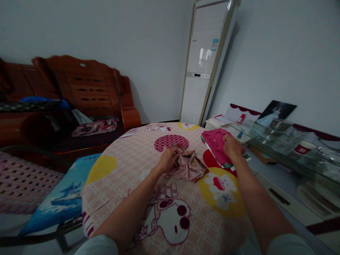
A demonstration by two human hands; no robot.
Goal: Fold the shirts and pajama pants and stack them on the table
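- On the round table, over a pink cartoon-print tablecloth (124, 166), both bare hands are at work on fabric.
- Left hand (169, 159): fingers closed on the near-left edge of a crumpled garment (189, 166), pale pink with a brown patterned border. The rest of the cloth lies on the table to the right of that grip.
- Right hand (231, 146): palm down on top of a folded stack (215, 141) of magenta clothes. Its fingertips are hidden on the far side, so whether they pinch the fabric cannot be told.
- Position: the garment sits just left of the stack, and the two look close to touching. The stack lies under and ahead of the right palm, near the table's right side.
- Orientation: the garment is bunched, with no clear top or front. Its longest spread runs sideways from the left grip toward the stack, and one brown corner points back toward the person. The stack's long side runs away from the person, slightly angled.
- Risk (judgement): the left hand holds one edge only, so a lift could let the loose bulk drag across and disturb the stack.
- Risk (judgement): a sideways push from the right palm could shear the layers toward the glass-topped unit (268, 140) beside the table.
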